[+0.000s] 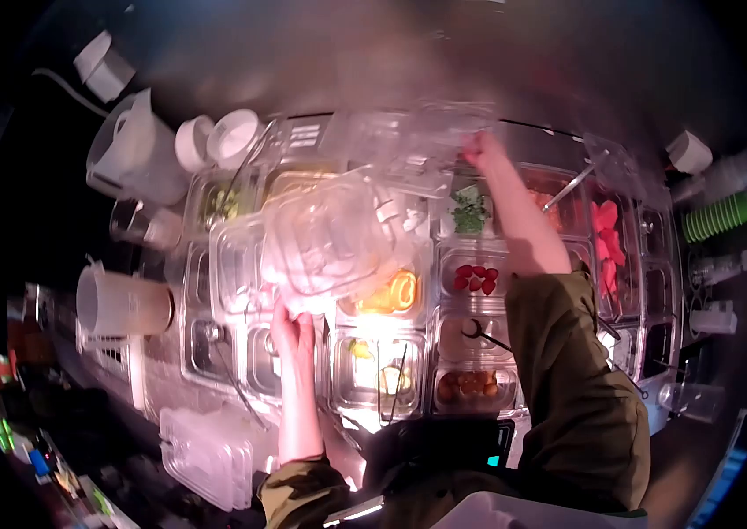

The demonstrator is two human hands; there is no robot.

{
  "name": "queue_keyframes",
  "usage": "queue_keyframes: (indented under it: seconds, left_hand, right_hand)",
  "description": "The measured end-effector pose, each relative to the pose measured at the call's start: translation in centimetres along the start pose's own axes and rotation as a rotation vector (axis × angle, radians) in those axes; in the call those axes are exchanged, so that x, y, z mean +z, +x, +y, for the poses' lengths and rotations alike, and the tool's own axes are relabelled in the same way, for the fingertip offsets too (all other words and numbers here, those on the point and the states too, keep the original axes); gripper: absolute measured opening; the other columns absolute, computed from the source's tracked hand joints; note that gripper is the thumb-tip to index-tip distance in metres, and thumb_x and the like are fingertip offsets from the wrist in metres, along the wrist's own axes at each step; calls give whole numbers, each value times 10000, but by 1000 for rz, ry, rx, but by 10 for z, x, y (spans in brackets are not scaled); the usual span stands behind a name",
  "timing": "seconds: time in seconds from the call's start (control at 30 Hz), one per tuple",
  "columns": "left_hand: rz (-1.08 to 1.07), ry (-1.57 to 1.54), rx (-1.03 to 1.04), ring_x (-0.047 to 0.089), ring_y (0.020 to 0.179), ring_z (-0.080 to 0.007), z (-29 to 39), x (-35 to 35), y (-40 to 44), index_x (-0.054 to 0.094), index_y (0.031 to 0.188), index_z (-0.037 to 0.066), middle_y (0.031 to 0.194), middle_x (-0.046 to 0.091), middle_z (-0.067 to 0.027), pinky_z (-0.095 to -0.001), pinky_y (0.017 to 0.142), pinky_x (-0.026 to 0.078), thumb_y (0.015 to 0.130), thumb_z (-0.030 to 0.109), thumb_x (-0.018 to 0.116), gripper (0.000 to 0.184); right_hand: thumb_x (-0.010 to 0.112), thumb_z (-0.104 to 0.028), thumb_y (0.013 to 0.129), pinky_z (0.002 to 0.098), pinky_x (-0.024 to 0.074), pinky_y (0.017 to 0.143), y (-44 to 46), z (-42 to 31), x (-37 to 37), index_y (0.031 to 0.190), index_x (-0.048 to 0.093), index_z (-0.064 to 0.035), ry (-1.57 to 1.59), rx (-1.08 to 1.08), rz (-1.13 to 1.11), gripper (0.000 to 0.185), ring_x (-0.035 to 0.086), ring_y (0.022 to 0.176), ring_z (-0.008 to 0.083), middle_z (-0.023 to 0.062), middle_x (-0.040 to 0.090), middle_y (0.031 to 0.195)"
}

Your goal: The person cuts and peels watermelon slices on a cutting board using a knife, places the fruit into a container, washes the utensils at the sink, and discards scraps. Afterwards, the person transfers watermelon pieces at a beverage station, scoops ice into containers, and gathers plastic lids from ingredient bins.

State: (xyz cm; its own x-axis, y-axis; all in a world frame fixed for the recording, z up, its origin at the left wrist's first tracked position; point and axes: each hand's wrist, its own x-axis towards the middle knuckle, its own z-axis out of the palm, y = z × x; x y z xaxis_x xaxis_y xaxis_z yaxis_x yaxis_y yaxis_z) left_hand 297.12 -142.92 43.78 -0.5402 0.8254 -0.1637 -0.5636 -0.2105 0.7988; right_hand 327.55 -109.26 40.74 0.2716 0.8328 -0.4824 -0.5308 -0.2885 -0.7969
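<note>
Several clear plastic lids (329,234) are gripped at their lower edge by my left hand (292,331), above the left-centre food containers. My right hand (482,150) reaches to the back edge, its fingers closed on another clear lid (444,141), partly blurred. Below my right hand sits a container of chopped green herbs (470,212). Nearer me are containers with red strawberries (476,279), orange slices (395,293) and small orange-brown pieces (466,385). Some containers under the held lids are partly hidden.
Pitchers (125,300) and white tubs (234,138) stand at the left. Stacked lids (208,450) lie at the front left. Pink-red pieces (607,247) fill a container at the right, near a stack of green cups (726,216). Tongs (393,379) rest in a front container.
</note>
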Motion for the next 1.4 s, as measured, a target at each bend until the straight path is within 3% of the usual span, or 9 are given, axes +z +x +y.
queue_keyframes:
  seconds: [0.17, 0.53, 0.8, 0.9, 0.93, 1.03, 1.17, 1.3, 1.4]
  left_hand:
    - [73, -141, -87, 566, 890, -171, 6, 12, -4, 534, 1063, 23, 986, 568, -68, -282, 702, 500, 839, 56, 470, 235]
    - [84, -323, -276, 559, 948, -231, -15, -10, -3, 519, 1031, -63, 1001, 576, -131, -332, 796, 489, 840, 69, 488, 234]
    - [49, -248, -233, 549, 970, -192, -3, -22, 3, 516, 1051, -67, 1035, 572, -125, -304, 851, 447, 848, 85, 484, 256]
    - [56, -380, -264, 555, 958, -187, -4, -34, 13, 507, 1057, -65, 1034, 573, -123, -302, 842, 446, 854, 88, 477, 256]
    - [68, -366, -263, 559, 947, -187, 1, -32, 11, 505, 1063, -58, 1034, 573, -127, -298, 837, 446, 854, 91, 478, 257]
    - [-11, -109, -117, 555, 946, -189, 7, -39, 1, 506, 1056, -50, 1031, 570, -122, -298, 821, 453, 845, 109, 500, 264]
    - [-43, -21, -137, 516, 989, -183, -15, -83, 0, 474, 1113, -29, 1074, 537, -102, -281, 850, 435, 824, 129, 532, 335]
    - [48, -163, -248, 532, 963, -178, -15, -77, 7, 483, 1104, -19, 1070, 542, -84, -279, 853, 453, 797, -33, 488, 307]
    - [157, -373, -375, 543, 939, -173, -8, -63, 13, 491, 1094, -15, 1051, 550, -80, -273, 830, 466, 797, -12, 495, 297]
  right_hand:
    - [431, -39, 821, 333, 564, 566, -52, -52, 0, 884, 462, 109, -31, -221, -124, 164, 617, 755, 309, 202, 565, 876]
    - [605, -131, 740, 202, 422, 555, -197, -12, 89, 877, 556, -18, -997, -13, -1166, 184, 531, 616, 74, 30, 584, 693]
    - [665, -447, 672, 263, 398, 581, -205, -2, 114, 741, 581, -7, -1536, -585, -1005, 453, 465, 612, 111, 19, 517, 624]
    - [642, -505, 667, 275, 424, 629, -162, -1, 117, 840, 597, 8, -1097, -618, -638, 544, 521, 662, 144, 78, 579, 732]
    - [606, -555, 674, 318, 425, 797, -162, -5, 111, 1108, 507, 11, -1229, -859, -503, 720, 544, 931, 251, 199, 536, 1066]
    - [567, -581, 691, 406, 308, 963, -138, 45, 84, 1282, 313, -10, -1668, -1293, -533, 860, 341, 1200, 343, 243, 312, 1304]
    - [542, -601, 694, 497, 165, 1018, -144, 41, 95, 1337, 215, -54, -1830, -982, -714, 905, 207, 1272, 351, 210, 209, 1373]
    - [529, -346, 773, 384, 240, 1016, -114, 25, 88, 1304, 305, -52, -1020, -624, -842, 647, 278, 1255, 275, 144, 273, 1368]
    - [526, -160, 712, 340, 272, 1007, -105, 29, 68, 1282, 334, -42, -1120, -874, -851, 612, 317, 1225, 292, 168, 271, 1358]
